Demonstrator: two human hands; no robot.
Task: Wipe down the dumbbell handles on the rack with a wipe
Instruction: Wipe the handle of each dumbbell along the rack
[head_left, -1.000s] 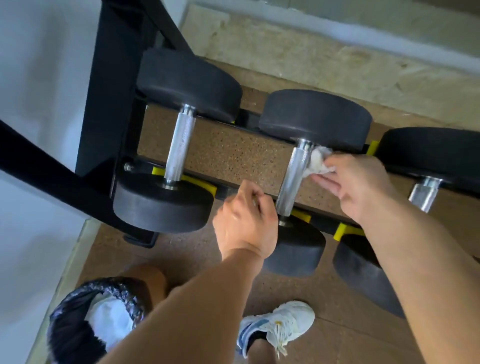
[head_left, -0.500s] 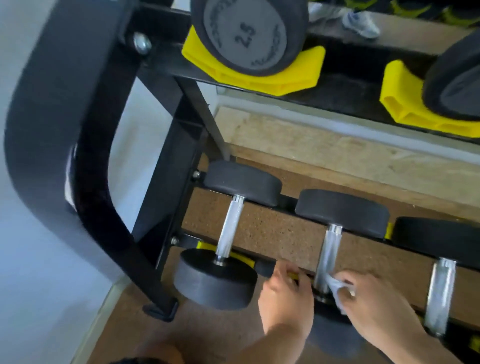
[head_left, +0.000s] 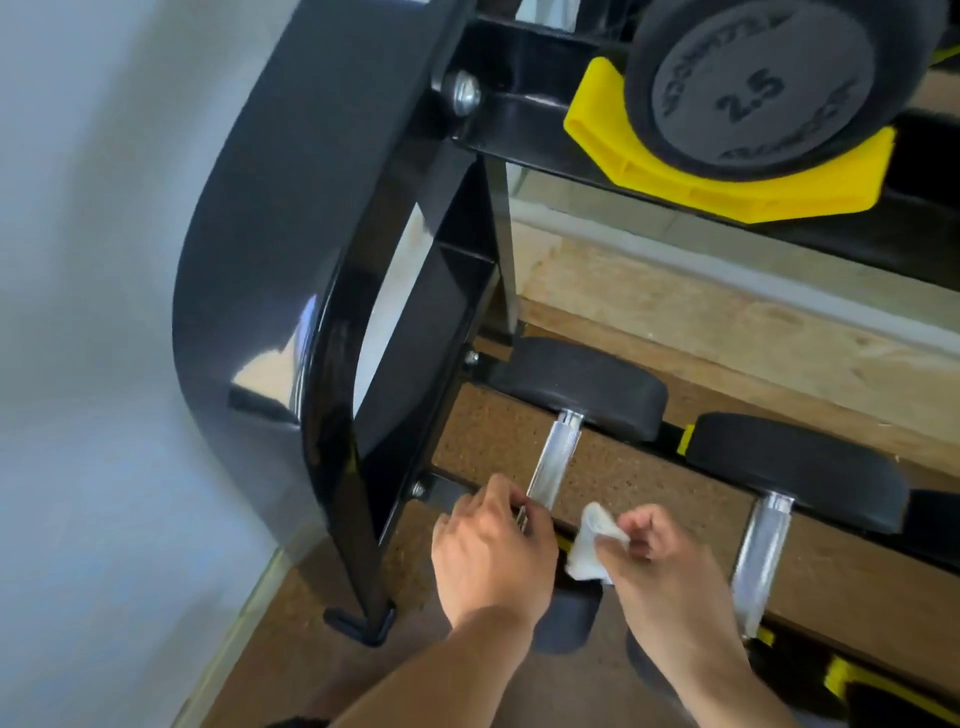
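The leftmost dumbbell's chrome handle (head_left: 553, 462) lies on the bottom tier of the black rack (head_left: 332, 364), between two black rubber heads. My left hand (head_left: 493, 561) curls its fingers round the near end of that handle. Just to the right of it, my right hand (head_left: 660, 561) pinches a crumpled white wipe (head_left: 589, 551), which hangs beside the handle without touching it. The second dumbbell's handle (head_left: 761, 561) is bare to the right of my right hand. My hands hide the near head of the leftmost dumbbell.
On the tier above, a 2.5 dumbbell (head_left: 748, 88) sits in a yellow cradle (head_left: 701, 192). The rack's curved side frame and its foot (head_left: 363, 623) stand to the left, close to the pale wall (head_left: 104, 312). Cork-coloured flooring (head_left: 519, 441) lies under the rack.
Both hands have moved left from the second dumbbell to the leftmost one. The wipe has come off the second handle. The view has tilted upward, bringing the upper tier into sight.
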